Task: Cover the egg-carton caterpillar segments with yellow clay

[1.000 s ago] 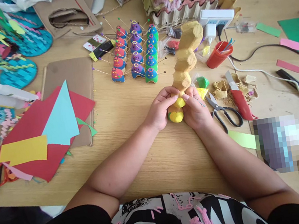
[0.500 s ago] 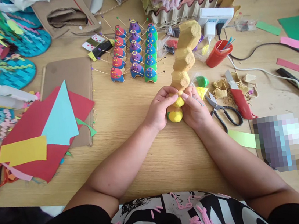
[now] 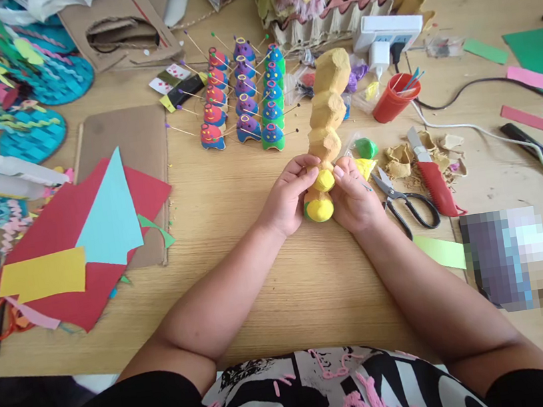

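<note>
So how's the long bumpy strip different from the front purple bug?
The strip is mostly tan, yellow at its near end; the bug is purple and blue. The left hand and right hand hold the strip; the bug stands on the table. The strip looks longer than the bug. Both have rounded parts.

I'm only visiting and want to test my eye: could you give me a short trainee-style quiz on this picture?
1. What do the left hand and right hand hold together?
2. How many rows do the painted figures stand in: (a) two, (b) three, (c) four?
3. True or false: in the picture, the red-handled knife lies to the right of the black-handled scissors.

Key: 1. A strip of egg carton, yellow at its near end. 2. b. 3. True.
</note>
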Tool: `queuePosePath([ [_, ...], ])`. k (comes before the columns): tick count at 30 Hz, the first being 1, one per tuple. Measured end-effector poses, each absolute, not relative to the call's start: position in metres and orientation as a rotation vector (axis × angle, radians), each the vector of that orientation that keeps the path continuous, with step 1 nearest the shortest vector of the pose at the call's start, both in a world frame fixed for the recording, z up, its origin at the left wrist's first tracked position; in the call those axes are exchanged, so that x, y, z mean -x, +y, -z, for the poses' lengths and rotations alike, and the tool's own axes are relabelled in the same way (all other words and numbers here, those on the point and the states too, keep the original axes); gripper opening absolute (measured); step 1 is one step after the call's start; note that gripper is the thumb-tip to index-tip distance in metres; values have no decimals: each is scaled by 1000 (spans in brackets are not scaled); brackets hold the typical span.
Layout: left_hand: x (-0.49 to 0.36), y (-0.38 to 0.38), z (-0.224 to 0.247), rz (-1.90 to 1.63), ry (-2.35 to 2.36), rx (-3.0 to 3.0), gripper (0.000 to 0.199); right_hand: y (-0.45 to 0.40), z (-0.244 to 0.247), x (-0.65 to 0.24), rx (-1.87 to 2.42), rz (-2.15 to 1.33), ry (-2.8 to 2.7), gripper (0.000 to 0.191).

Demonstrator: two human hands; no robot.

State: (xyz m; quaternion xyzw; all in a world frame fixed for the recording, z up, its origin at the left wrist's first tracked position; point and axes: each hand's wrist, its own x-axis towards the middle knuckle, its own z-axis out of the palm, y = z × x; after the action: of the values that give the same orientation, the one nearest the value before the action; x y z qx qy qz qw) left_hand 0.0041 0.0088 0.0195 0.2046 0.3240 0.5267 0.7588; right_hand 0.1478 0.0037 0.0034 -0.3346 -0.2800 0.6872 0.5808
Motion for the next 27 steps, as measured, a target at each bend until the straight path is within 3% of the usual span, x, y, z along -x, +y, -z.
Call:
queuePosePath([
  [27, 1, 12, -20, -1071, 732, -369, 18, 2, -5, -148, 790, -1600, -693, 69],
])
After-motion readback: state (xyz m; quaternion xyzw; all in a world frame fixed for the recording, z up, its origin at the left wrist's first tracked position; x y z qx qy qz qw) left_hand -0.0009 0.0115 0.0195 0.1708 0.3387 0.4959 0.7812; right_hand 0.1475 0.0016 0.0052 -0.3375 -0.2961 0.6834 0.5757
